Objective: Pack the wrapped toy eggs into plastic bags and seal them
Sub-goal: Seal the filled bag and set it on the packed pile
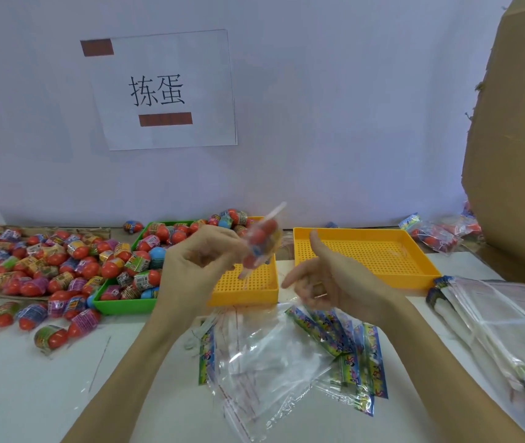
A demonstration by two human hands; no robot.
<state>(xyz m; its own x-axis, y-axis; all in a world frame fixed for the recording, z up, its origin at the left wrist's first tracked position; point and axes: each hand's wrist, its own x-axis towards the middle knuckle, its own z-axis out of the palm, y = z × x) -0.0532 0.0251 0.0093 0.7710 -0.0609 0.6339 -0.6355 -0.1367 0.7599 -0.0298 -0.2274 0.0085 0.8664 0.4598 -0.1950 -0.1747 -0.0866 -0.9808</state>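
Eggs already bagged are hanging in a small filled bag [259,241] that the left hand [197,260] is pinching by one side, fingers curled, above the near yellow tray [248,289]; the blur around it suggests it is being swung or turned, probably to settle the contents before closing the flap or passing it on. The right hand [322,279] is hovering just beside, thumb up and fingers loosely spread, holding nothing, seemingly ready to catch the bag's top.

Loose wrapped toy eggs [31,260] are lying heaped toward the bench's left edge and filling the green tray [124,305], within easy reach of the left hand. Empty plastic bags [270,356] with printed headers are lying fanned at the near middle, directly under the hands, and a thicker stack of bags [504,318] is sitting at the right edge. Finished packs [433,233] are piling at the far right corner beside a cardboard box [516,123], while the far yellow tray [366,251] is waiting between.
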